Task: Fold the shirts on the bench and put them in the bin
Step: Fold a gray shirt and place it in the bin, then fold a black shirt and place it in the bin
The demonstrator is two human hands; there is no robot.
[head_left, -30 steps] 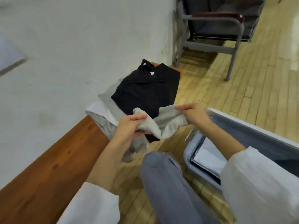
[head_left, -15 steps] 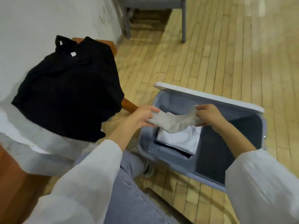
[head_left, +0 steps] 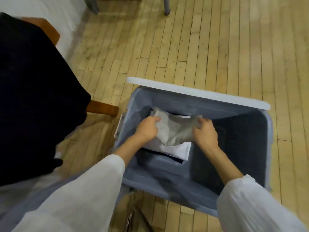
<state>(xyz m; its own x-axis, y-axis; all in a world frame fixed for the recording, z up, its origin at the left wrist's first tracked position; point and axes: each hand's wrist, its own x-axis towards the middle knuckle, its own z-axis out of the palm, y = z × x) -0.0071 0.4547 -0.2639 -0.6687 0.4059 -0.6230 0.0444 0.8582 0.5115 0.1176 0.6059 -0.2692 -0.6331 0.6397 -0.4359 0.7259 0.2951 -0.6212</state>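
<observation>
Gripping grey fabric shirt [head_left: 173, 131] at nine o'clock in blue plastic bin [head_left: 167, 181], left hand [head_left: 147, 128] and right hand [head_left: 206, 133] fingers curled, we risk uneven release unfolding it.

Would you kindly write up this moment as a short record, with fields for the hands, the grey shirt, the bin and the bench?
left hand: grips one end of the grey shirt
right hand: grips the other end
grey shirt: bunched, held inside the bin, over a white folded shirt
bin: grey-blue, open, on the wooden floor
bench: black shirt draped on it, not yet binned
</observation>
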